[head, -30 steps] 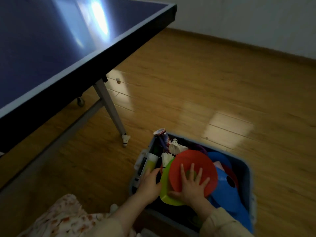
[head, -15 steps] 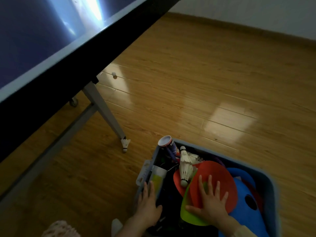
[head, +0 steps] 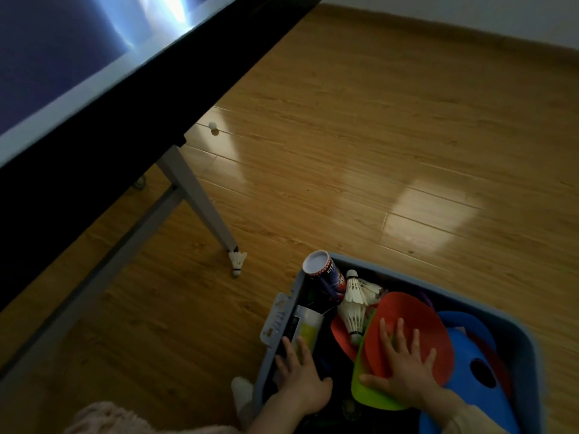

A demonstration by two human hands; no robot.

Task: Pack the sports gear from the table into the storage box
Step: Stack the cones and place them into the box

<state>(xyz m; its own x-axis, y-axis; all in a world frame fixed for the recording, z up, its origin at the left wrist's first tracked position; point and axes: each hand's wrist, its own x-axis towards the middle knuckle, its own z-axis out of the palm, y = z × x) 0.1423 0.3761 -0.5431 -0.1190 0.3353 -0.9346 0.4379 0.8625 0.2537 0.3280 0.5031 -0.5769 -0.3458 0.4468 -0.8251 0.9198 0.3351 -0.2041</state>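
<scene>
Storage box (head: 517,333) holds gear beneath both flat hands (head: 404,368).

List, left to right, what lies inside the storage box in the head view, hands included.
Left hand on the box's left edge → clear tube with yellow-green contents → white shuttlecocks → right hand pressing flat on the red disc → blue disc with a hole.

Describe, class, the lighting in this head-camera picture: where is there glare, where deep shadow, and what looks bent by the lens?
Head view: white glare streaks the table top, and pale window reflections lie on the wooden floor. The table's side is near black, and the storage box interior by the left hand is dim. The wide lens tilts the straight table edge; frame corners darken.
</scene>
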